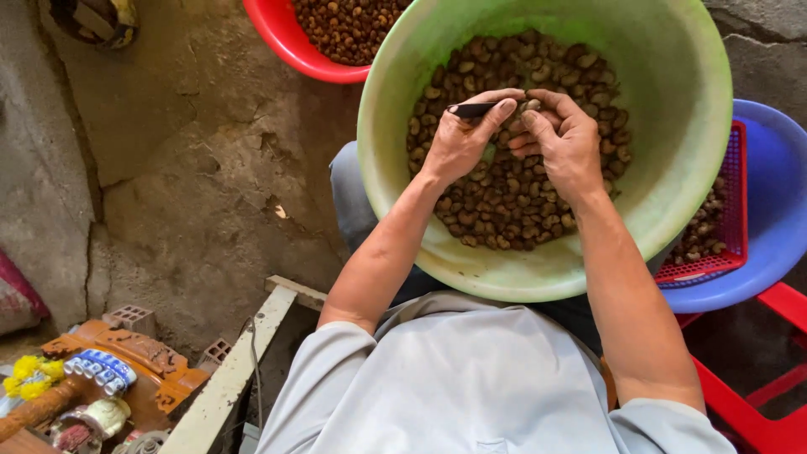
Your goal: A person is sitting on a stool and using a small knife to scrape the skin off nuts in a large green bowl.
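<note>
One small brown nut (pixel 530 106) sits pinched at the fingertips of both hands over the middle of the big green basin (pixel 672 168), so that whatever drops lands back on the heap of nuts (pixel 513 202) filling it. The left hand (pixel 462 139) is clenched round a dark, slim tool (pixel 472 109) whose tip points at that nut, while the right hand (pixel 563 139) grips the nut from the other side to steady it. Resting on the person's lap, the basin has a red bowl (pixel 286 42) of nuts beyond it and, on the right, a red mesh basket (pixel 731 227) inside a blue tub (pixel 777 193), all near enough to reach.
</note>
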